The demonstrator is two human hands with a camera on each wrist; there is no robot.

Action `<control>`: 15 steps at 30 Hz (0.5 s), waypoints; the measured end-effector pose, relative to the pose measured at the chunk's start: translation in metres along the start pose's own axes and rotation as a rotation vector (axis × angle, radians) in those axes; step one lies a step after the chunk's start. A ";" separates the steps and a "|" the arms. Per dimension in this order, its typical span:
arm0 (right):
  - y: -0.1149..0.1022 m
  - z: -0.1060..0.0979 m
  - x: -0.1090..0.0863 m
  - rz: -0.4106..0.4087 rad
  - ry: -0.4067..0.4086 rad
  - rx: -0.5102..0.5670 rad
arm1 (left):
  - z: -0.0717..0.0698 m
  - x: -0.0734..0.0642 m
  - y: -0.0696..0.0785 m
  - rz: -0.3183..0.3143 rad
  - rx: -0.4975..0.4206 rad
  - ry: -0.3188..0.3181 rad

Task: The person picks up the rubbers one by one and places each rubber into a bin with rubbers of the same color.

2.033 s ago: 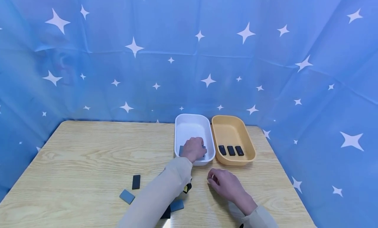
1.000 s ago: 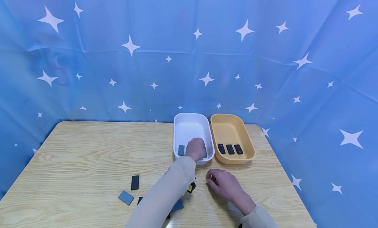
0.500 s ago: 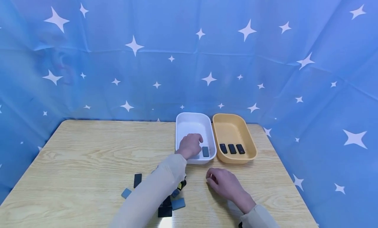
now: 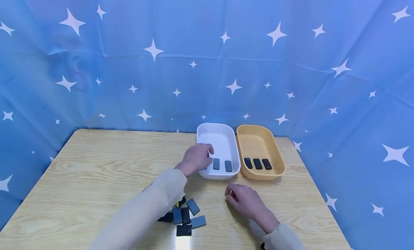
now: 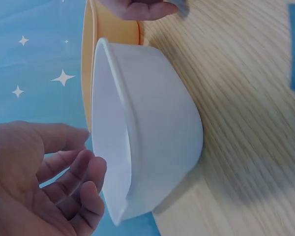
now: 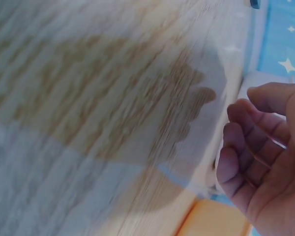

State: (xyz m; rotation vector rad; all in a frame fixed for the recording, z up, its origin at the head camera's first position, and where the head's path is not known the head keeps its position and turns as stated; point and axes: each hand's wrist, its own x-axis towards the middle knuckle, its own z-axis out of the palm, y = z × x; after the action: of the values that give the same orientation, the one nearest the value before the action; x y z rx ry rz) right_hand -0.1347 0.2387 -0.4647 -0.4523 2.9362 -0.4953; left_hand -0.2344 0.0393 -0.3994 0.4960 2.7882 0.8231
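My left hand (image 4: 197,157) hovers over the left rim of the white tray (image 4: 216,126), fingers loosely bent and nothing in them, as the left wrist view shows. In that tray lie a grey-blue rectangular piece (image 4: 216,163) and another (image 4: 228,166). A third, farther left, is mostly behind my fingers. My right hand (image 4: 245,203) rests at the table in front of the trays, its fingers loosely curled round nothing in the right wrist view. Three black rectangular pieces (image 4: 257,163) stand in a row in the orange tray (image 4: 255,128).
Before me on the wooden table (image 4: 106,163) lie blue-grey pieces (image 4: 198,221) and black pieces (image 4: 184,230), close together. A black and yellow object (image 4: 179,202) is partly covered by my left sleeve (image 4: 145,210). A blue star-patterned curtain (image 4: 181,73) hangs behind and beside the table.
From the middle of the white tray my left hand has drawn left to its rim, uncovering the middle grey-blue piece. The forearm also uncovers more table pieces. My right hand stays put.
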 end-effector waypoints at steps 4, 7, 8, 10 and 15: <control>-0.001 -0.001 0.001 0.002 -0.011 0.004 | -0.006 -0.011 -0.011 0.016 0.010 -0.005; -0.001 -0.001 0.002 -0.001 -0.015 0.001 | -0.012 -0.019 -0.019 0.030 0.023 -0.008; -0.001 0.000 0.002 -0.003 -0.013 -0.002 | -0.015 -0.021 -0.022 0.040 0.028 -0.008; -0.002 0.000 0.003 -0.010 -0.007 -0.011 | -0.019 -0.025 -0.026 0.065 0.048 -0.006; -0.005 0.002 0.004 -0.039 0.006 -0.004 | -0.025 -0.035 -0.042 0.106 0.094 0.035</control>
State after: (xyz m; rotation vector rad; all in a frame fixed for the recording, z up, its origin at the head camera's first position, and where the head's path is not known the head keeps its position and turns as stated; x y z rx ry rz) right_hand -0.1369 0.2327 -0.4653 -0.5109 2.9395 -0.4961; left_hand -0.2199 -0.0192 -0.3985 0.6567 2.8646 0.7311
